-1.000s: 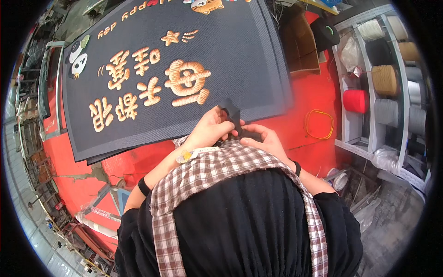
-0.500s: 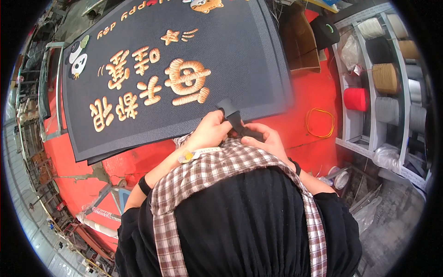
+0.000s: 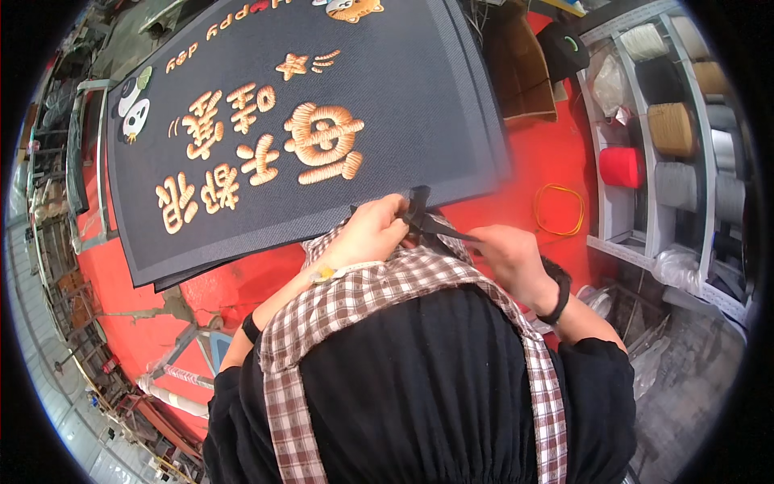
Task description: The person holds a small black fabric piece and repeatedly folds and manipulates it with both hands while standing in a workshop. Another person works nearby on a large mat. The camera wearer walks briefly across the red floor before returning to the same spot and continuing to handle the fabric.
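A black fabric strip (image 3: 439, 231) runs between my two hands, just off the near edge of a dark grey doormat (image 3: 403, 105). My left hand (image 3: 369, 232) is closed on the strip where it is folded or looped, and a short end sticks up above the fingers. Off to the right, my right hand (image 3: 516, 260) pinches the other end and holds that length taut. The mat carries raised orange lettering and cartoon animals. Another mat's edge shows beneath it. Whether the strip is knotted is hidden by my left fingers.
Spools of thread (image 3: 671, 129) fill a grey rack (image 3: 637, 153) on the right. A yellow cord loop (image 3: 559, 211) lies on the red floor (image 3: 532, 161). Behind the mat's right side stands a cardboard box (image 3: 524, 68). My checked apron (image 3: 282, 347) hangs close below the hands.
My right hand has moved right, away from my left, drawing the black strip out straight. The left hand has risen slightly and keeps its hold.
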`<move>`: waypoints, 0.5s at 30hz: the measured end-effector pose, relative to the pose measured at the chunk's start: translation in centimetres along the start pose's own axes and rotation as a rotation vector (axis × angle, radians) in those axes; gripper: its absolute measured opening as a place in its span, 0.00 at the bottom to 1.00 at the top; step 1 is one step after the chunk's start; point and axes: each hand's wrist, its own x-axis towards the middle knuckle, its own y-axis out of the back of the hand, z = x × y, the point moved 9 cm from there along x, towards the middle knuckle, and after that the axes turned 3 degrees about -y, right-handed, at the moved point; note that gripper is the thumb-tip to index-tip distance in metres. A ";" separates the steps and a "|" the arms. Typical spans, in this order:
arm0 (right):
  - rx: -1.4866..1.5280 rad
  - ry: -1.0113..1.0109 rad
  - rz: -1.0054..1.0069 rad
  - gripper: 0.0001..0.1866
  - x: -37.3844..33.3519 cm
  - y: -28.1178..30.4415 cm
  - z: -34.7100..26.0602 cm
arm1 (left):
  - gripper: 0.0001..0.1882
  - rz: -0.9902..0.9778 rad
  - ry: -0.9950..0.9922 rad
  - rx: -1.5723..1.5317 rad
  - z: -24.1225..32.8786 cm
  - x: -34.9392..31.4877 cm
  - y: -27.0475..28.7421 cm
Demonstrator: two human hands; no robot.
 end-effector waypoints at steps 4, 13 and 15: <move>1.025 -0.368 -0.018 0.08 0.1 -3.3 4.4 | 0.07 -0.100 0.121 -0.253 -1.0 0.2 -0.9; 1.395 -0.392 -0.047 0.10 1.0 -7.1 6.4 | 0.11 -0.202 0.159 -0.443 -1.5 0.6 -1.0; 1.422 -0.392 -0.015 0.10 1.0 -7.1 6.2 | 0.13 -0.208 0.158 -0.486 -1.7 0.4 -0.9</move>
